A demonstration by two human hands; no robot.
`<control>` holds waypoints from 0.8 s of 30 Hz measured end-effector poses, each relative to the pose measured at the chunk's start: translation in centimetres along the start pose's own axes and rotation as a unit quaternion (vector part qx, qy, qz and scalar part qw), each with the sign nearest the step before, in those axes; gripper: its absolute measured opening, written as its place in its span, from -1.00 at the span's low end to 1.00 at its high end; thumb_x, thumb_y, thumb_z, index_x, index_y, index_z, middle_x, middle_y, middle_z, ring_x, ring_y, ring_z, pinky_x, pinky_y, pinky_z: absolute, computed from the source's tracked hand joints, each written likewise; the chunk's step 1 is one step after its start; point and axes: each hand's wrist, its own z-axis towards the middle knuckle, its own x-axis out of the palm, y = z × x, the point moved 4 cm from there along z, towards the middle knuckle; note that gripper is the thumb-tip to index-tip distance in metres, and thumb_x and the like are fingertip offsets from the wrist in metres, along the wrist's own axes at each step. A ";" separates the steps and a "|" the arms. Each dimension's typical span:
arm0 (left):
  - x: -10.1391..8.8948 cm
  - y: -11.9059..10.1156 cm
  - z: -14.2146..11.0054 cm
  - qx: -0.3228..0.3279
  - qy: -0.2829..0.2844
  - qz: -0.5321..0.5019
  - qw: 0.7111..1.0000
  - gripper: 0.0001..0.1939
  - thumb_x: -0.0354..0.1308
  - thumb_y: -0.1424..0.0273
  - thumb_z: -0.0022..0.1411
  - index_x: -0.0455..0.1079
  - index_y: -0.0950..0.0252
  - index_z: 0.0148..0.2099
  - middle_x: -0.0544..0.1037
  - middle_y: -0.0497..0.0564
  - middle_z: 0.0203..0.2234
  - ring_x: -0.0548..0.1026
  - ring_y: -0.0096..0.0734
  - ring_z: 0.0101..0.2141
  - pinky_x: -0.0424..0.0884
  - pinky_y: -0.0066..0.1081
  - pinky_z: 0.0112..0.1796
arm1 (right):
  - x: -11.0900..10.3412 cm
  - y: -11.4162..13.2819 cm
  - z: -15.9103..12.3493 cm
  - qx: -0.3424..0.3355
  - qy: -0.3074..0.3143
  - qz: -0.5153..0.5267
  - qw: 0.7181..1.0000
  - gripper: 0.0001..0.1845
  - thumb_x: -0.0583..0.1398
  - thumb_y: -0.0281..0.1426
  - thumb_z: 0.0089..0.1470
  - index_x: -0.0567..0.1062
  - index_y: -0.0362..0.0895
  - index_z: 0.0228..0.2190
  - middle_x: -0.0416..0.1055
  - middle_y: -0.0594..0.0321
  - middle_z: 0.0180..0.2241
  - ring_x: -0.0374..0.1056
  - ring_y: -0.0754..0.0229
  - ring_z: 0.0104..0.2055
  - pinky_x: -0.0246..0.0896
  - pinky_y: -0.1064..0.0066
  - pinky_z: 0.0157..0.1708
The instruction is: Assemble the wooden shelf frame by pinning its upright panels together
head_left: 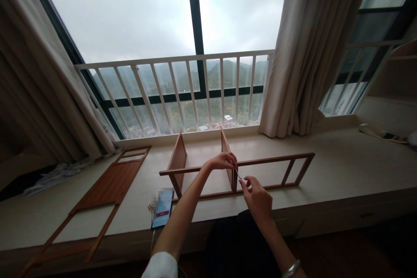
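A partly built wooden frame (pixel 270 159) stands on the window ledge, with two upright panels (pixel 177 160) joined to a long rail. My left hand (pixel 223 161) is closed over the top of the middle upright panel where it meets the rail. My right hand (pixel 257 195) pinches a thin metal tool (pixel 239 176) just below, its tip at that joint.
A flat wooden panel with rails (pixel 107 186) lies on the ledge at left. A phone (pixel 162 207) lies near the front edge of the ledge (pixel 342 173). Curtains (pixel 309 47) hang either side of the window, and a white railing (pixel 176 87) runs behind the glass.
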 end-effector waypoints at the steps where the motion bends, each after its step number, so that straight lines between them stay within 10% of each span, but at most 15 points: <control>1: 0.0 0.0 0.0 -0.001 -0.001 0.000 1.000 -0.83 0.15 0.45 -0.06 0.47 0.36 -0.34 0.38 0.06 -0.32 0.34 -0.48 -0.31 0.24 -0.52 -0.30 | -0.1 0.3 0.1 -0.013 -0.004 -0.003 1.000 -0.71 0.01 -0.15 0.00 0.41 -0.04 -0.39 0.38 0.24 -0.47 0.20 0.28 -0.53 -0.16 0.47 -0.56; 24: -0.2 -0.1 -0.2 0.001 0.002 -0.004 1.000 -0.83 0.15 0.47 -0.06 0.47 0.35 -0.34 0.39 0.05 -0.36 0.34 -0.47 -0.30 0.24 -0.50 -0.28 | 1.9 0.7 0.3 0.023 0.009 0.060 0.998 -0.62 -0.01 -0.11 -0.02 0.47 -0.07 -0.46 0.40 0.22 -0.54 0.18 0.28 -0.58 -0.04 0.47 -0.51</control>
